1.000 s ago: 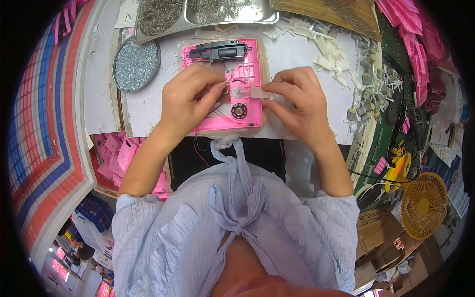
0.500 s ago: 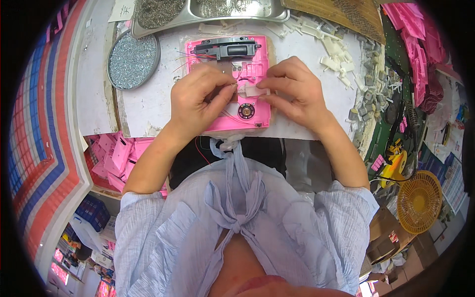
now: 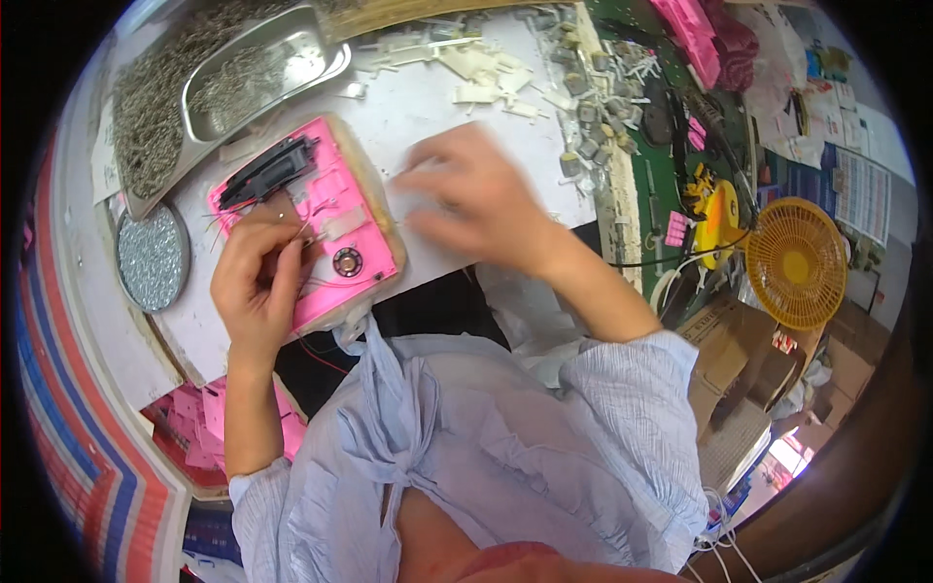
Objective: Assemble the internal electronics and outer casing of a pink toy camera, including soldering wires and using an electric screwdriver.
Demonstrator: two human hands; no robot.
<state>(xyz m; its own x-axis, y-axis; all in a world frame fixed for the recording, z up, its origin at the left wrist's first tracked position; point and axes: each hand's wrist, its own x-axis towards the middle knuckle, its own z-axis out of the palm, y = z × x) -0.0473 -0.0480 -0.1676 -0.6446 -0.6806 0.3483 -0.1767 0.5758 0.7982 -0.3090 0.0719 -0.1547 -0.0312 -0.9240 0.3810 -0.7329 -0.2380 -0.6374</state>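
Here the left hand (image 3: 255, 282) rests on a flat pink plastic housing (image 3: 321, 233) lying on the white tabletop (image 3: 428, 107), fingertips pinched on thin wires or a small part; exactly what it grips is too small to tell. The right hand (image 3: 476, 199) hovers just beside the housing, blurred, so I cannot tell whether it is loose or closed. The housing carries 1 black rectangular module (image 3: 267, 170) and 1 round metal disc (image 3: 347, 261). Beyond sit a glittery round lid (image 3: 153, 257), a shiny steel tray of small metal pieces (image 3: 243, 78) and scattered cream plastic offcuts (image 3: 476, 68). Likely risk: the fine wires could snag or pull loose, since only 1 hand steadies the smooth, light shell.
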